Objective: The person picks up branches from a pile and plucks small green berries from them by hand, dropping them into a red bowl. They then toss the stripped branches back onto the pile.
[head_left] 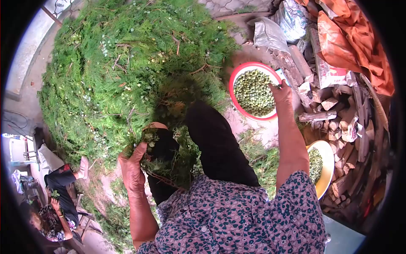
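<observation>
My left hand [134,165] is closed around a green leafy branch [163,163], which lies over my left thigh and between my legs. Over the right side of a red-rimmed basin [233,93] is my right hand [280,90], with its fingers bent near the rim. Whether those fingers hold anything is too small to make out. Many small round green cones [253,93] fill the basin. A large heap of cut green branches [114,63] spreads in front of me and to the left.
At the right stand a yellow bowl [327,167] with more small green pieces and stacked firewood [344,139]. Sacks [292,19] and an orange tarp [355,38] lie at the upper right. Another person [61,207] sits at the lower left, holding a green sprig.
</observation>
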{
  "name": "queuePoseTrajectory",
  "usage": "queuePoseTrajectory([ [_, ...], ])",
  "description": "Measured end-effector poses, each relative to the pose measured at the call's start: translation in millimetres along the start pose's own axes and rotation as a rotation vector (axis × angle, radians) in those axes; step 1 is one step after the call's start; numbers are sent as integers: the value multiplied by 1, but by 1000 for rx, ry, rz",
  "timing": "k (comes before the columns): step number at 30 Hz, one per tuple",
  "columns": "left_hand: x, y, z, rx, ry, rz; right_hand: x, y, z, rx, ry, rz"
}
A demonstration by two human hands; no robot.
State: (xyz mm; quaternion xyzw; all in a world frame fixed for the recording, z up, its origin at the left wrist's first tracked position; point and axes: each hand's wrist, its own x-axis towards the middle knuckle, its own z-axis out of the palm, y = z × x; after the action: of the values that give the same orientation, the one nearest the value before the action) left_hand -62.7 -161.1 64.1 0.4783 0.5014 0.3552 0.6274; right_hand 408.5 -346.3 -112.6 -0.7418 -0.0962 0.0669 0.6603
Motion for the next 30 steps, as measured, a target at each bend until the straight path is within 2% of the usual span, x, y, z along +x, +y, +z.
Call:
queuePoseTrajectory([
  [3,2,0,-4,27,-8,-26,15,-2,-13,-166,-30,111],
  [5,6,-5,-8,32,16,-25,13,-13,-14,-659,-44,-22],
  [7,7,-9,-8,6,61,-5,4,-37,-16,-607,-24,3],
  [9,7,-8,-10,-44,111,9,7,-42,-18,-1038,-81,-89],
  [10,11,-9,-20,55,12,4,15,-21,-22,-1012,-14,-264],
  [11,12,-13,-23,-35,6,0,-6,-60,-10,-1065,-89,-162],
  [12,12,-16,-21,-101,30,-16,4,-38,-12,-988,-123,-184],
  [14,10,-19,-17,-211,55,-32,-5,-36,21,-183,-96,40],
  [15,9,-19,-15,-255,46,-38,-15,-41,42,533,-22,296],
  [16,9,-19,-11,-290,74,-50,-45,-68,62,581,-179,254],
  [17,9,-21,-13,-288,73,-78,-80,-98,85,517,-198,253],
  [19,8,-22,-12,-308,84,-108,-137,-132,116,371,-489,180],
  [20,6,-22,-10,-310,88,-103,-167,-151,128,381,-656,158],
  [22,3,-21,-7,-294,86,-54,-220,-178,145,259,-820,141],
  [23,1,-20,-6,-296,90,-50,-237,-181,152,203,-911,5],
  [25,-3,-18,-4,-168,68,40,-264,-183,172,240,-898,-373],
  [27,-6,-16,-2,-137,75,73,-282,-193,185,210,-894,-376],
  [30,-8,-20,-5,-10,62,86,-293,-194,198,178,-919,-498],
])
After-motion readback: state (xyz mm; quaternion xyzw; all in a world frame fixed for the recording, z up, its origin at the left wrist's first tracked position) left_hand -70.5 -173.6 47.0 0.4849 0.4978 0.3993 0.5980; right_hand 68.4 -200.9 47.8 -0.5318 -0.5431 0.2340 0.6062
